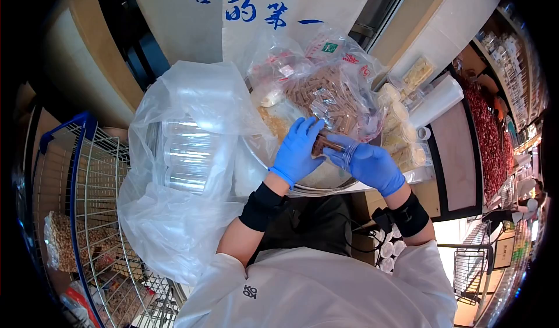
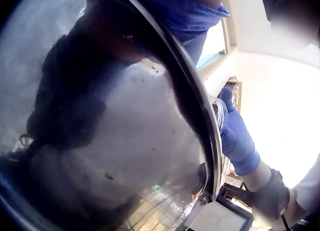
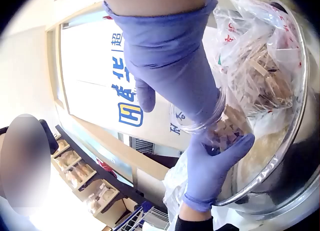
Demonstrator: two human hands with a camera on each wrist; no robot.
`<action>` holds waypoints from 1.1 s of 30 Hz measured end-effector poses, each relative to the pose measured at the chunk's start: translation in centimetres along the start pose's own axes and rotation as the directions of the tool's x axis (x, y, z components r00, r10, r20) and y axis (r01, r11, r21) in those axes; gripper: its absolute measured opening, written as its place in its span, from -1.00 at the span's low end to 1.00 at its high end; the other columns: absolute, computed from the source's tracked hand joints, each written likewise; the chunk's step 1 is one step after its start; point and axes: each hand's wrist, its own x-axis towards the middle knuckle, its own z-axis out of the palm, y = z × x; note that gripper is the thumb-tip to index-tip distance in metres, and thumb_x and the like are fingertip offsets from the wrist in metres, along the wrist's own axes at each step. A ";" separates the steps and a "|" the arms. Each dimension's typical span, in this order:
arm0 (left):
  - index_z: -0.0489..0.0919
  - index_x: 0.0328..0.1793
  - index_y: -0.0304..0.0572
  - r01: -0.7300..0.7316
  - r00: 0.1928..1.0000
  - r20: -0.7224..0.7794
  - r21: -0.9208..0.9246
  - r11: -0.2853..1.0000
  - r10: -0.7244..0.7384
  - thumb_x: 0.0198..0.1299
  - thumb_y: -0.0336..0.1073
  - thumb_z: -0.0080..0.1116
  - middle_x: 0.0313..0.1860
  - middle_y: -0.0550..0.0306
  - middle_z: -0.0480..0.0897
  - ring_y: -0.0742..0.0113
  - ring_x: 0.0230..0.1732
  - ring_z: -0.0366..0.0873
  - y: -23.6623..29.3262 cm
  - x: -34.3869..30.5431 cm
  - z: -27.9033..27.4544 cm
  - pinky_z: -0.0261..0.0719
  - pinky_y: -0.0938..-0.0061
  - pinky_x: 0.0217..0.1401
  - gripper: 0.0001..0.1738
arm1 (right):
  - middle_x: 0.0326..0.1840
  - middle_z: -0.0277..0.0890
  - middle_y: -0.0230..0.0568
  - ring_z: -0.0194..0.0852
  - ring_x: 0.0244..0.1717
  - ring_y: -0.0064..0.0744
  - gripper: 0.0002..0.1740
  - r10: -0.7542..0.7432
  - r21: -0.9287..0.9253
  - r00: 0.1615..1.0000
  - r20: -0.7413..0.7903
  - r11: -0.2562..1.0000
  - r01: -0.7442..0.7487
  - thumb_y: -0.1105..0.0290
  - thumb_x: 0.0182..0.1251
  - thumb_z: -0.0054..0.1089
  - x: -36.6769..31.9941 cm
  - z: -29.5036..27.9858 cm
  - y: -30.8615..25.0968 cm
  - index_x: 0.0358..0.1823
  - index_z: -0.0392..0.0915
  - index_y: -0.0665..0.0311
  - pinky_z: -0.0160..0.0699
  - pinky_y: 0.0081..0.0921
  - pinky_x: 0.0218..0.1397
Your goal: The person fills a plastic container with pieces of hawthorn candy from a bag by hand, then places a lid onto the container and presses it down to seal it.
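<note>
The clear jar is gripped by the left hand, maybe to keep it still. The right hand is poked in straight, maybe to pack brown pieces.

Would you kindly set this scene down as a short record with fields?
Left hand: grips a clear jar of brown pieces
Right hand: fingers inside the jar's mouth
Metal basin: holds a plastic bag of brown pieces
Person's left: clear bag of stacked containers; shopping cart
Person's right: filled containers
</note>
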 end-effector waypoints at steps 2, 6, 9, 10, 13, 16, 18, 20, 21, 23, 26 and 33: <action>0.28 0.49 -0.07 -0.005 1.000 0.012 0.027 1.000 0.005 -0.19 -0.22 0.55 0.39 -0.14 0.35 -0.29 0.38 0.27 0.1 0.0 -0.1 0.37 0.06 0.43 0.03 | 0.57 0.08 0.18 0.14 0.54 -0.01 -0.07 -0.001 0.095 1.000 -0.014 0.995 0.002 0.49 0.11 0.11 0.0 0.3 0.0 0.54 -0.04 0.57 0.06 -0.26 0.64; 0.29 0.48 -0.07 -0.005 1.000 0.022 0.037 0.999 0.004 -0.20 -0.23 0.56 0.38 -0.15 0.36 -0.30 0.38 0.27 0.1 0.2 -0.4 0.37 0.06 0.43 0.03 | 0.56 0.08 0.19 0.10 0.56 0.00 -0.08 -0.009 0.123 0.999 -0.046 0.992 0.015 0.46 0.12 0.09 0.2 0.2 0.0 0.54 -0.03 0.57 0.01 -0.25 0.65; 0.30 0.48 -0.07 -0.006 1.000 0.020 0.030 1.000 0.005 -0.20 -0.22 0.56 0.38 -0.15 0.36 -0.29 0.37 0.28 0.0 0.2 -0.4 0.37 0.06 0.43 0.03 | 0.59 -0.02 0.27 0.01 0.58 0.10 0.00 -0.040 0.056 0.999 -0.022 0.998 0.041 0.33 0.06 0.13 0.2 0.4 0.1 0.53 -0.05 0.61 -0.15 -0.21 0.69; 0.30 0.48 -0.07 -0.004 1.000 0.015 0.018 1.000 0.004 -0.21 -0.22 0.56 0.38 -0.15 0.36 -0.29 0.37 0.27 0.0 0.2 -0.3 0.37 0.06 0.43 0.03 | 0.59 -0.01 0.27 0.01 0.58 0.10 -0.01 -0.040 0.048 0.999 -0.010 0.998 0.040 0.32 0.06 0.12 0.2 0.3 0.0 0.53 -0.04 0.62 -0.15 -0.21 0.69; 0.29 0.48 -0.07 -0.006 1.000 0.006 0.001 1.000 0.006 -0.21 -0.21 0.57 0.38 -0.15 0.36 -0.29 0.38 0.27 -0.1 0.2 -0.2 0.37 0.06 0.43 0.04 | 0.58 0.01 0.25 0.02 0.58 0.07 -0.04 -0.028 0.072 1.000 -0.014 0.997 0.029 0.34 0.09 0.11 0.1 0.3 -0.1 0.51 -0.01 0.63 -0.12 -0.22 0.68; 0.29 0.49 -0.07 -0.005 1.000 0.008 0.008 1.000 0.005 -0.21 -0.21 0.57 0.38 -0.15 0.36 -0.29 0.38 0.27 -0.1 0.2 -0.3 0.36 0.06 0.43 0.04 | 0.57 0.03 0.25 0.06 0.56 0.03 -0.08 -0.025 0.081 0.999 -0.025 0.996 0.027 0.35 0.12 0.10 0.2 0.3 -0.1 0.50 0.01 0.64 -0.08 -0.24 0.67; 0.28 0.49 -0.07 -0.004 1.000 0.013 0.018 1.000 0.003 -0.21 -0.21 0.57 0.38 -0.15 0.36 -0.29 0.38 0.27 -0.1 0.2 -0.2 0.36 0.06 0.44 0.04 | 0.57 0.05 0.25 0.07 0.55 0.04 -0.08 -0.036 0.058 0.999 -0.020 0.998 0.037 0.34 0.12 0.10 0.3 0.4 -0.1 0.50 0.02 0.64 -0.07 -0.24 0.67; 0.28 0.49 -0.06 -0.004 1.000 0.012 0.008 1.000 0.004 -0.21 -0.20 0.57 0.38 -0.15 0.35 -0.29 0.38 0.27 -0.2 0.2 -0.1 0.36 0.06 0.44 0.05 | 0.55 0.07 0.27 0.10 0.54 0.05 -0.08 -0.038 0.080 0.999 0.000 0.996 0.038 0.34 0.12 0.10 0.3 0.5 -0.1 0.50 0.02 0.65 -0.05 -0.26 0.67; 0.28 0.49 -0.06 -0.005 1.000 0.012 0.008 1.000 0.005 -0.21 -0.20 0.57 0.38 -0.15 0.35 -0.29 0.38 0.27 -0.2 0.2 -0.1 0.36 0.06 0.44 0.05 | 0.55 0.07 0.27 0.10 0.54 0.05 -0.08 -0.038 0.080 0.999 0.000 0.996 0.038 0.34 0.12 0.10 0.3 0.6 -0.1 0.50 0.02 0.65 -0.05 -0.26 0.67; 0.28 0.50 -0.05 -0.002 1.000 0.007 0.025 1.000 0.002 -0.21 -0.20 0.57 0.38 -0.15 0.35 -0.28 0.38 0.27 -0.2 0.1 0.0 0.36 0.06 0.44 0.05 | 0.56 0.06 0.27 0.12 0.53 0.04 -0.07 -0.040 0.106 0.999 -0.006 0.994 0.040 0.33 0.12 0.10 0.3 0.7 0.0 0.50 0.01 0.65 -0.04 -0.27 0.66; 0.29 0.49 -0.05 -0.005 1.000 0.002 0.008 1.000 0.005 -0.21 -0.21 0.56 0.38 -0.14 0.35 -0.27 0.38 0.27 -0.2 0.1 0.0 0.36 0.07 0.43 0.04 | 0.57 0.05 0.25 0.11 0.54 0.01 -0.06 -0.036 0.111 0.999 -0.009 0.993 0.037 0.33 0.11 0.10 0.1 0.6 0.0 0.51 -0.01 0.65 -0.03 -0.27 0.66; 0.31 0.48 -0.05 -0.005 1.000 0.002 0.000 1.000 0.005 -0.20 -0.22 0.56 0.38 -0.14 0.36 -0.26 0.39 0.27 0.1 0.1 -0.3 0.38 0.08 0.42 0.02 | 0.58 0.03 0.22 0.11 0.55 -0.02 -0.02 -0.040 0.092 0.999 -0.008 0.995 0.040 0.34 0.10 0.13 -0.1 1.2 0.0 0.53 -0.06 0.61 -0.03 -0.28 0.66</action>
